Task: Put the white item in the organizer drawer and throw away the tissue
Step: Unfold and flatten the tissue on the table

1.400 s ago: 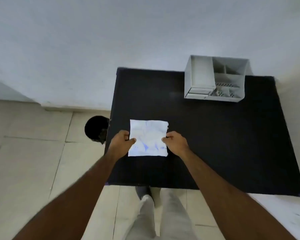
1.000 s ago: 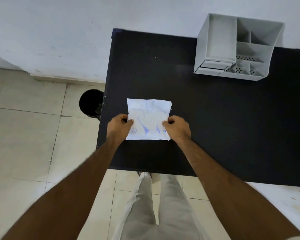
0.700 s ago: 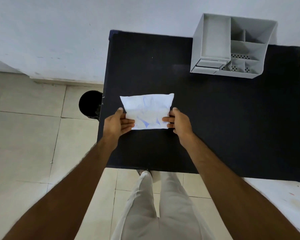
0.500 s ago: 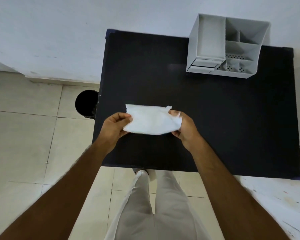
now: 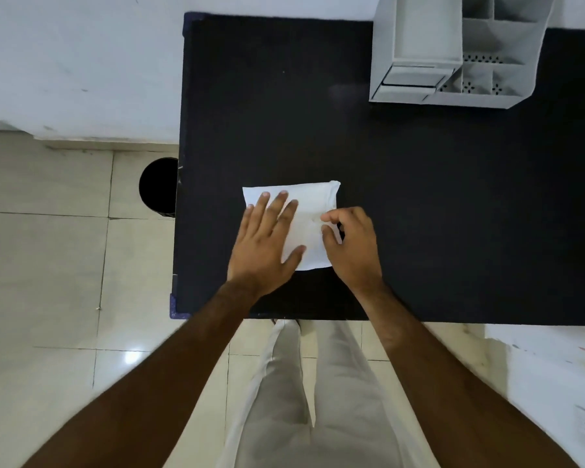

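The white item (image 5: pixel 313 211), flat and rectangular with its plain side up, lies on the black table (image 5: pixel 419 204) near the front left. My left hand (image 5: pixel 267 241) rests flat on its left half, fingers spread. My right hand (image 5: pixel 352 244) has curled fingers, with thumb and forefinger pinching the item's right edge. The grey organizer (image 5: pixel 453 49) stands at the table's far right. Its small drawer (image 5: pixel 409 79) at the front left corner looks closed. I see no separate tissue.
A round black bin (image 5: pixel 157 187) stands on the tiled floor just left of the table. A white wall runs behind the table. My legs are at the table's front edge. A white surface with a socket lies at the lower right.
Both hands lifted the item and turned it over, and it now lies flat with the plain side up. My left hand let go and opened flat on it.
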